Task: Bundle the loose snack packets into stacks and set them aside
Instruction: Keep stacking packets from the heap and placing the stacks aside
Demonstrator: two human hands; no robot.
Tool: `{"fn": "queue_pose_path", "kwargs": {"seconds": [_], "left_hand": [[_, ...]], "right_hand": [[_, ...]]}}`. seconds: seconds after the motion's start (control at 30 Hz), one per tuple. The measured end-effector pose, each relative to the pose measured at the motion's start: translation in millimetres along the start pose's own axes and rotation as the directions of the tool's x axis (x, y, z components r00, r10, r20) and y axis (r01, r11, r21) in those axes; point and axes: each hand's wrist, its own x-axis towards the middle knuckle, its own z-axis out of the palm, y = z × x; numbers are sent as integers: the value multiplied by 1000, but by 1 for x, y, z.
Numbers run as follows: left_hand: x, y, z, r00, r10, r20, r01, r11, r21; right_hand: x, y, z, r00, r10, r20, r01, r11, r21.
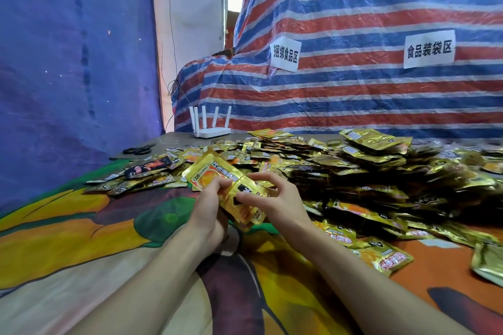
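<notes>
A stack of gold snack packets (215,171) is held above the cloth in the middle of the view, tilted with its far end up. My left hand (209,204) grips the stack from the left side. My right hand (272,198) holds its near right end, fingers curled over the top. A big heap of loose gold packets (353,171) spreads behind and to the right of my hands. One black packet (148,167) lies at the heap's left edge.
The table carries a colourful printed cloth (81,239). At the back stand a white router (211,128) and black scissors (137,149). A striped tarpaulin (353,35) with two paper signs rises behind the heap. A blue sheet (68,62) hangs on the left.
</notes>
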Motion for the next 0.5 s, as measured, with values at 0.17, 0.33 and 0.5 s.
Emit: {"fn": "queue_pose_path", "kwargs": {"seconds": [0.17, 0.33, 0.5], "left_hand": [[0, -2, -3, 997, -24, 80, 18, 997, 77], [-4, -5, -1, 995, -36, 93, 19, 984, 179], [-3, -7, -2, 993, -62, 98, 33, 962, 271]], "right_hand": [[2, -11, -9, 985, 173, 3, -172, 976, 136], [22, -29, -38, 954, 197, -226, -174, 978, 118], [63, -52, -87, 865, -202, -458, -34, 889, -457]]}}
